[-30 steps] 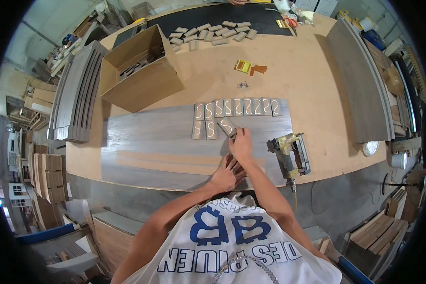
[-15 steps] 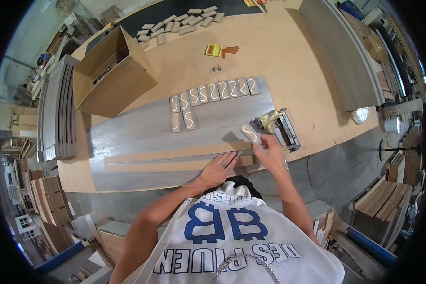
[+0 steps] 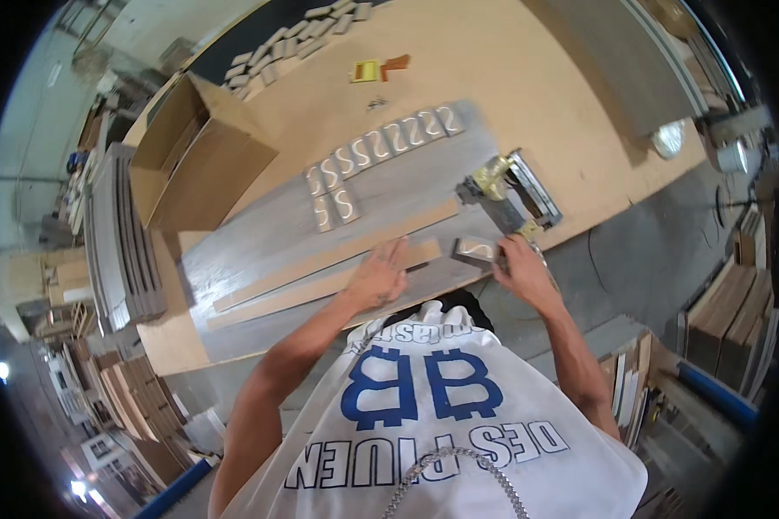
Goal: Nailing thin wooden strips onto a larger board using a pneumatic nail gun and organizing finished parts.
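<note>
My right hand [image 3: 525,270] pinches the end of a small grey block [image 3: 475,250] with an S-shaped bead of pale glue on its face. My left hand [image 3: 381,275] lies with fingers stretched out over the nearer long tan strip [image 3: 320,286], close to its right end. Beyond it runs a second long strip [image 3: 346,247]. Both strips lie on a grey wood panel [image 3: 260,221]. Farther up the panel, several small glue-marked blocks [image 3: 379,147] stand side by side in a row, with a few below its left end. A nail gun [image 3: 528,192] rests just beyond my right hand.
An open cardboard box [image 3: 203,164] stands at the left, beside a stack of grey boards [image 3: 117,238]. Loose blocks [image 3: 294,43] lie at the far side, near a small yellow box [image 3: 366,72]. Long grey panels [image 3: 623,60] occupy the right side of the table [image 3: 502,65].
My right hand has brought the glue-marked block down toward the table's near edge, turning it. My left hand has slid left off the strip ends. The whole view has tilted.
</note>
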Motion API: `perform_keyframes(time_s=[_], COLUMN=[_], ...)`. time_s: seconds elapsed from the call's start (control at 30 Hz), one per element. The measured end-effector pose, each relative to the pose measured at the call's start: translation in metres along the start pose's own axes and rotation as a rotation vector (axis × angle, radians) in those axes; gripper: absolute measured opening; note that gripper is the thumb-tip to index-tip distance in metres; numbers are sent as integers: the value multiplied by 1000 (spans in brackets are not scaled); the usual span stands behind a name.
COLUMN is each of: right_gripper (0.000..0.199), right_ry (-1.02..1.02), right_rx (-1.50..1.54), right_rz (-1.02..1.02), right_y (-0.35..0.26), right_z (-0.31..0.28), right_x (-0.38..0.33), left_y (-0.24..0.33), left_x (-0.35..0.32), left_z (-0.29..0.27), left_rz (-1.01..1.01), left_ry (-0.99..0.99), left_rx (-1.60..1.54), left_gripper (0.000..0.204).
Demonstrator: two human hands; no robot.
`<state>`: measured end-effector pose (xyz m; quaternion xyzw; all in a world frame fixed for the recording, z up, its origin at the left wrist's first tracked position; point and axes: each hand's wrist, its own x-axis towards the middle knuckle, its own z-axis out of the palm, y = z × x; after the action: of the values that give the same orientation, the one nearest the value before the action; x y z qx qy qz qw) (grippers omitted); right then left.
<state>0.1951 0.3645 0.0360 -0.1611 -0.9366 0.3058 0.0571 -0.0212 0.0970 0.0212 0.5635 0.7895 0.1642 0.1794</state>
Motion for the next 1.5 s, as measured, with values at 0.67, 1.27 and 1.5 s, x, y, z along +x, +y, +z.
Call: perform_keyframes(time_s=[0.67,1.27,1.5], right_gripper=[50,48,49], right_ry=[-164,-259,-275], right_rx=[42,-28,-43], right_rz=[-290,-329,-351], right_y=[-17,-16,-25], right_z=[51,44,43], right_x=[53,65,67], left_y=[18,20,19], left_x=[13,23,21], left_z=[27,13,14], left_rz=[-25,-26,-11], left_ry=[77,-3,-28], left_rx=[-21,-38,-17], left_gripper=[55,52,54])
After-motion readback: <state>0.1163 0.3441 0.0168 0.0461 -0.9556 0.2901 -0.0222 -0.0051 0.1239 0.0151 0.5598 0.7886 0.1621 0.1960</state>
